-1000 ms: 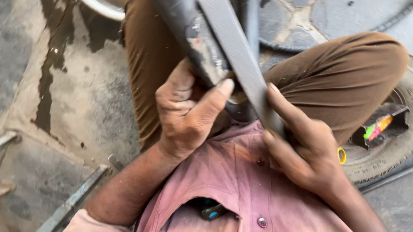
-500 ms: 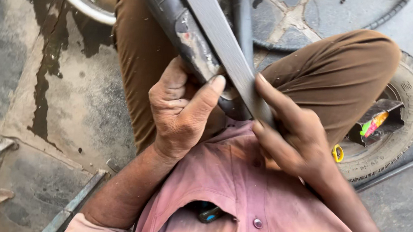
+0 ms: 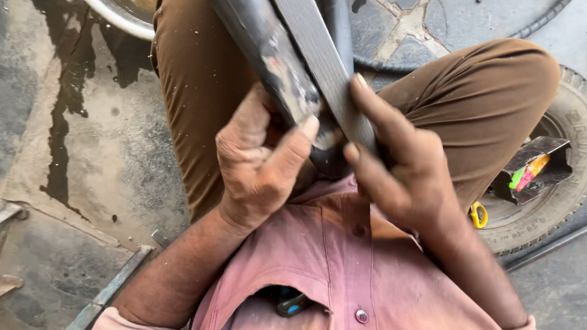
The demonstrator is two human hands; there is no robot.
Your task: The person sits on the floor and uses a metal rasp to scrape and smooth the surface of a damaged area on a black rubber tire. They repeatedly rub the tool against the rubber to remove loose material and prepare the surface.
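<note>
Head view, looking down at a seated person in brown trousers (image 3: 202, 98) and a faded pink shirt (image 3: 340, 283). At the centre of the frame we see a dark rubber tube (image 3: 257, 37) running from the top edge down to the lap, with a flat grey strip (image 3: 314, 47) lying along its right side. The left hand (image 3: 259, 163) is curled closed around the lower end of the tube, thumb pressed up against a pale, scuffed patch (image 3: 282, 72) on its surface. The right hand (image 3: 402, 171) is only partly closed: its fingers lie extended along the strip, pinning it against the tube, though we cannot tell whether the thumb wraps behind. In our judgement, the work goes best if the left hand keeps the tube braced firmly against the knee while the right fingers hold the strip flat and aligned, so that pressure stays even over the scuffed area and nothing slips sideways. At the right edge a small tyre (image 3: 580, 135) lies on the stone floor (image 3: 32, 101), holding a dark box (image 3: 534, 169); a metal basin (image 3: 113, 1) shows at the upper left beside a wet stain.
</note>
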